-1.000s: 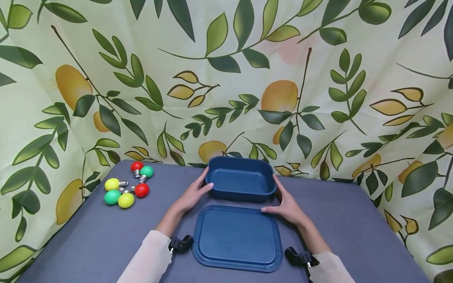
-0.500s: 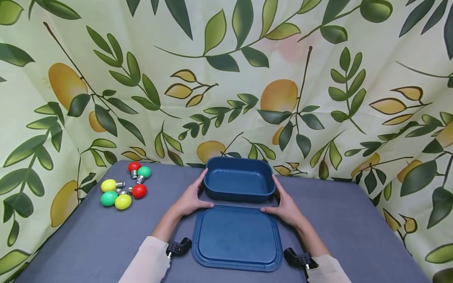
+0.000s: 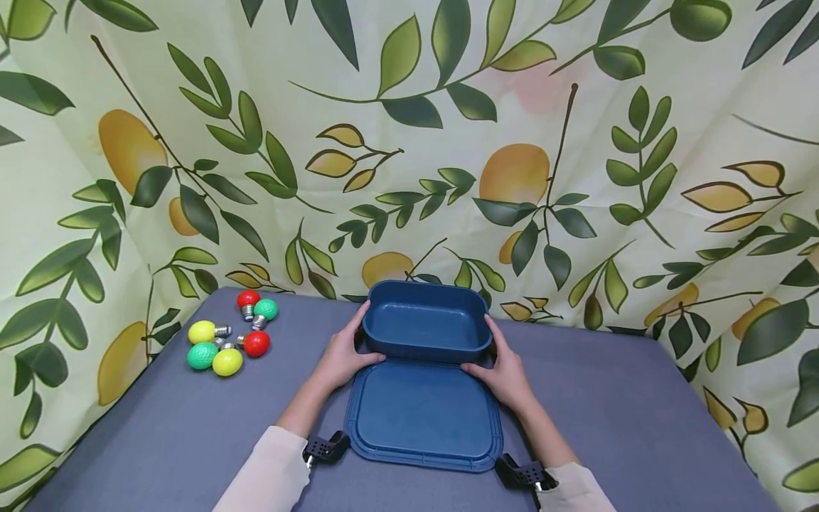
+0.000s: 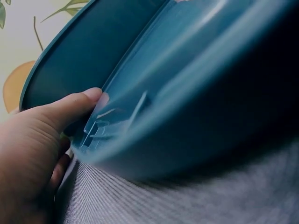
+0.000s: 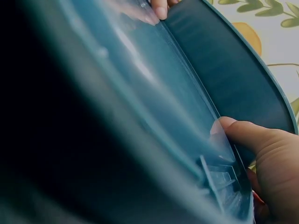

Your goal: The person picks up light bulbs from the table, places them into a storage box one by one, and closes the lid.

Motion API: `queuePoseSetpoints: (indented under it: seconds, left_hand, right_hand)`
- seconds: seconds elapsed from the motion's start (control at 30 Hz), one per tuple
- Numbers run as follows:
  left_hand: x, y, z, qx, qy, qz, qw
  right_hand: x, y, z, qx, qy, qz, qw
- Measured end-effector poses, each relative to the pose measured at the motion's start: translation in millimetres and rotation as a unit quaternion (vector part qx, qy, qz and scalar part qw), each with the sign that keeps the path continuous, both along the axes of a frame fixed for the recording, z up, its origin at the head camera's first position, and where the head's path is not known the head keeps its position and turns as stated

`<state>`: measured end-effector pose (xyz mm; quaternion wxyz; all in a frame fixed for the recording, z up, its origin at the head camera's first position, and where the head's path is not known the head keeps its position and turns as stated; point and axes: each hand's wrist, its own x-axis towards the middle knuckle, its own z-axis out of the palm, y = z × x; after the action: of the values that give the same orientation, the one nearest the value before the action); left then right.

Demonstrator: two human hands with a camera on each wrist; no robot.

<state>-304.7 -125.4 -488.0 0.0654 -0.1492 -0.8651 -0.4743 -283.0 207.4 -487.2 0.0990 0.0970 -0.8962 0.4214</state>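
Observation:
A dark blue, open-topped plastic box (image 3: 427, 325) stands near the table's back edge, nothing inside it. Right before it is its flat blue lid (image 3: 425, 412), the far edge up against the box's near wall. My left hand (image 3: 342, 361) holds the box's left end, fingers along the side and thumb at the near corner, by the lid's edge. On the right end, my right hand (image 3: 505, 373) holds the box likewise. Both wrist views show the thumbs, left thumb (image 4: 77, 105) and right thumb (image 5: 243, 133), lying where lid and box wall meet. The other fingers are mostly hidden.
Several light-bulb-shaped things, such as a red bulb (image 3: 257, 343), a green bulb (image 3: 202, 355) and a yellow bulb (image 3: 227, 362), lie grouped at the table's back left. A leaf-patterned cloth (image 3: 397, 142) hangs behind the grey table (image 3: 621, 427).
The lid has moved away from me until it meets the box, closing the gap between them. Both hands and the box have shifted slightly left.

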Motion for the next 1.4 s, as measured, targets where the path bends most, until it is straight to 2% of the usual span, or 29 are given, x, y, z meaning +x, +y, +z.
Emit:
queuePoseSetpoints:
  seconds: [0.23,0.47,0.7,0.97,1.2,1.4]
  left_hand:
    - [3.5,-0.1,4.8,-0.004,-0.014,0.010,0.9998]
    - [6.6,1.1,5.3,0.003,-0.033,0.014,0.9994]
    - [6.3,3.0,9.4,0.011,-0.056,0.011,0.9983]
    - [6.7,2.1,11.6,0.048,-0.059,0.018,0.9969]
    - [5.4,1.1,12.3,0.046,-0.055,0.026,0.9971]
    - [4.2,1.9,9.3,0.037,-0.054,0.028,0.9975]
  right_hand:
    - [-0.6,-4,4.3,-0.007,-0.020,-0.004,0.9998]
    - [-7.2,-5,9.4,-0.122,-0.028,-0.005,0.9921]
    - [-12.5,-3,11.6,-0.183,-0.063,-0.004,0.9810]
    - [-12.4,-2,12.9,-0.137,-0.066,0.013,0.9882]
    - [-13.4,0,22.3,-0.161,-0.111,0.025,0.9803]
    - [-16.3,-8,36.7,-0.159,-0.162,-0.012,0.9738]
